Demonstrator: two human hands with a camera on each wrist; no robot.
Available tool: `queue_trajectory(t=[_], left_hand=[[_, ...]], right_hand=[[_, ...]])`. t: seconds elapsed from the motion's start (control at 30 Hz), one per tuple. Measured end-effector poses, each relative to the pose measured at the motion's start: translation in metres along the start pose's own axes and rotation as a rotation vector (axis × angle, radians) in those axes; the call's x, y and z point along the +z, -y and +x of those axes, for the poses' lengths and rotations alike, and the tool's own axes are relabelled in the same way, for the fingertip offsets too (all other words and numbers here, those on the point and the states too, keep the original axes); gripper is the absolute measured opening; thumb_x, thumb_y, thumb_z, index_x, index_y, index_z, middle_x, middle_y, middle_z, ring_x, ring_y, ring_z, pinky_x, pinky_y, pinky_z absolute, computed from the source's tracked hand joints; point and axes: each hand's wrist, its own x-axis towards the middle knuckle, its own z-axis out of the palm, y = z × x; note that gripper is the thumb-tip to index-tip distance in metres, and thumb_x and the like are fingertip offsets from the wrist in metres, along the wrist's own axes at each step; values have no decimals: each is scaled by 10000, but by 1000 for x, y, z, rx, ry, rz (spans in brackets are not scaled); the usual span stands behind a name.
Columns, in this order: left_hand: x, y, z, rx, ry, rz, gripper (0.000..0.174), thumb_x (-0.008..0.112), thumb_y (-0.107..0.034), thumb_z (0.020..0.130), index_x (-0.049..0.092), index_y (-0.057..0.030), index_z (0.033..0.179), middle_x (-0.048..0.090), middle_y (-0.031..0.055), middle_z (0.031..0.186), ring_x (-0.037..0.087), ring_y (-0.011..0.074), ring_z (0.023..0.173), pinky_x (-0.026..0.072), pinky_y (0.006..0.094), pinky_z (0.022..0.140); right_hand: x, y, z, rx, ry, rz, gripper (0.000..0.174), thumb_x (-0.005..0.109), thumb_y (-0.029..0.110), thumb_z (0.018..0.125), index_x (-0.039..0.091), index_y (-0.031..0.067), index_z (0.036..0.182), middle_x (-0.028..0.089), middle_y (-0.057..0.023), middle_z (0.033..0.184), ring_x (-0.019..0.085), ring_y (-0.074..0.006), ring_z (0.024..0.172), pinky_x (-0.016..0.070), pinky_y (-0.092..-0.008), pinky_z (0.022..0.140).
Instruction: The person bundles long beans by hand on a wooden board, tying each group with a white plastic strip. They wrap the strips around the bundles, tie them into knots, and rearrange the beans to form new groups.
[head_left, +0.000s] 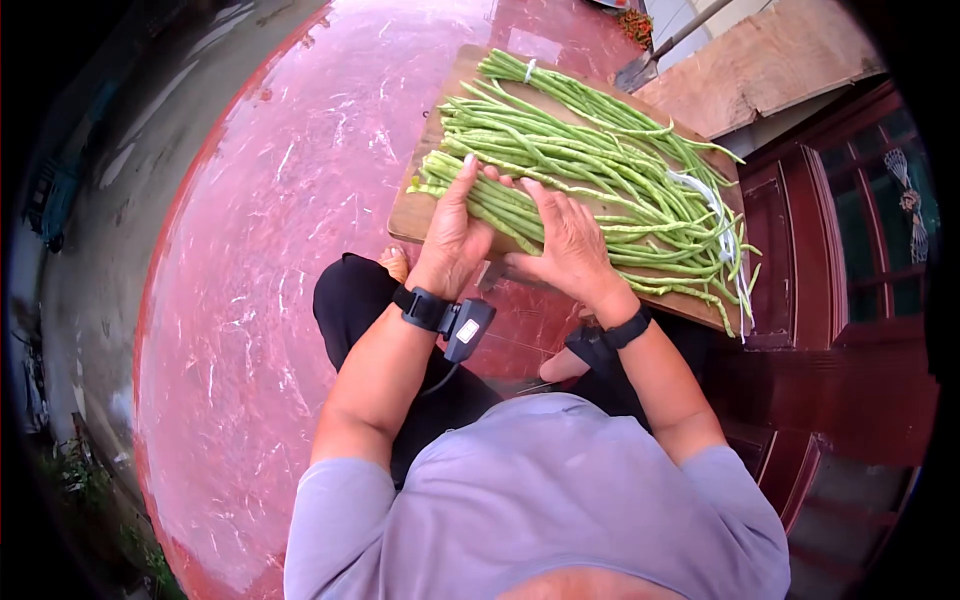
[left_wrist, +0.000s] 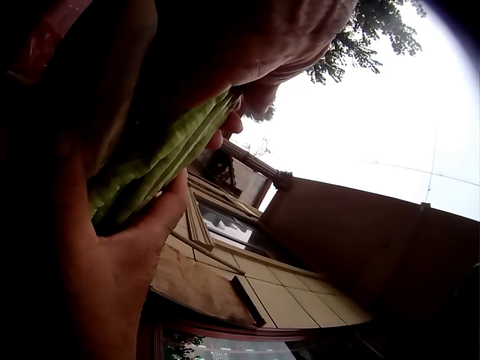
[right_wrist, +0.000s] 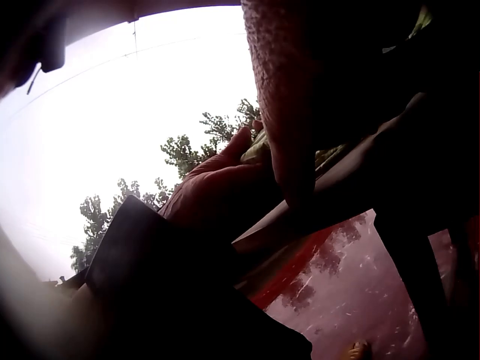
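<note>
Long green beans lie side by side on a wooden tabletop (head_left: 408, 218). At the near edge, my left hand (head_left: 457, 238) grips a bundle of long beans (head_left: 508, 212) close to its left end. My right hand (head_left: 575, 243) holds the same bundle farther along, thumb on the near side and fingers over the top. In the left wrist view the beans (left_wrist: 161, 161) run between both hands, with the right hand (left_wrist: 124, 274) wrapped around them from below. The right wrist view is dark and shows only a bit of bean beside the left hand (right_wrist: 217, 184).
Behind the held bundle lie more loose long beans (head_left: 560, 150) and a bundle tied with a white band (head_left: 530, 70). White strips (head_left: 722, 215) lie across the beans' right ends. A plywood sheet (head_left: 770, 70), a shovel (head_left: 637, 72) and a dark red door (head_left: 800, 230) stand beyond the tabletop.
</note>
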Motion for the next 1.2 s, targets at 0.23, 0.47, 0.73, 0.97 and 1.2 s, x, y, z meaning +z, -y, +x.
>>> queue_trajectory(t=[0.23, 0.47, 0.73, 0.97, 1.2], left_hand=[[-7, 3, 5, 37, -9, -1, 188, 692, -184, 907, 590, -57, 1002, 641, 62, 959, 611, 217, 967, 497, 374, 966], [16, 26, -21, 31, 138, 323, 531, 668, -300, 918, 414, -91, 1335, 529, 117, 1333, 425, 246, 1303, 292, 434, 1144], [5, 30, -10, -45, -36, 265, 167, 644, -199, 921, 596, -61, 1002, 617, 136, 1225, 542, 222, 1193, 390, 409, 1090], [-4, 29, -6, -15, -108, 236, 242, 645, -205, 930, 610, -6, 1063, 646, 96, 1095, 588, 219, 1117, 454, 379, 1025], [-3, 27, -5, -39, -120, 233, 254, 661, -192, 912, 609, 0, 1071, 643, 104, 1094, 589, 224, 1122, 446, 379, 1024]], right_hand=[[11, -12, 2, -26, -18, -122, 758, 766, 140, 663, 423, 80, 1336, 583, -133, 1020, 583, -322, 970, 455, -416, 833], [3, -13, 6, 29, -70, 123, 642, 707, 63, 687, 464, 65, 1281, 597, -164, 1120, 572, -377, 1035, 459, -452, 872], [-2, -2, 0, 38, 78, 159, 588, 697, 133, 740, 471, 36, 1274, 594, -181, 1090, 572, -386, 1024, 457, -452, 903], [-16, -39, 17, 263, -76, 474, 315, 670, 181, 823, 607, 58, 1106, 616, -130, 989, 577, -327, 1009, 471, -427, 878], [3, -51, 26, 167, -54, -111, 155, 708, 188, 796, 640, 130, 923, 614, -49, 852, 578, -270, 886, 456, -420, 778]])
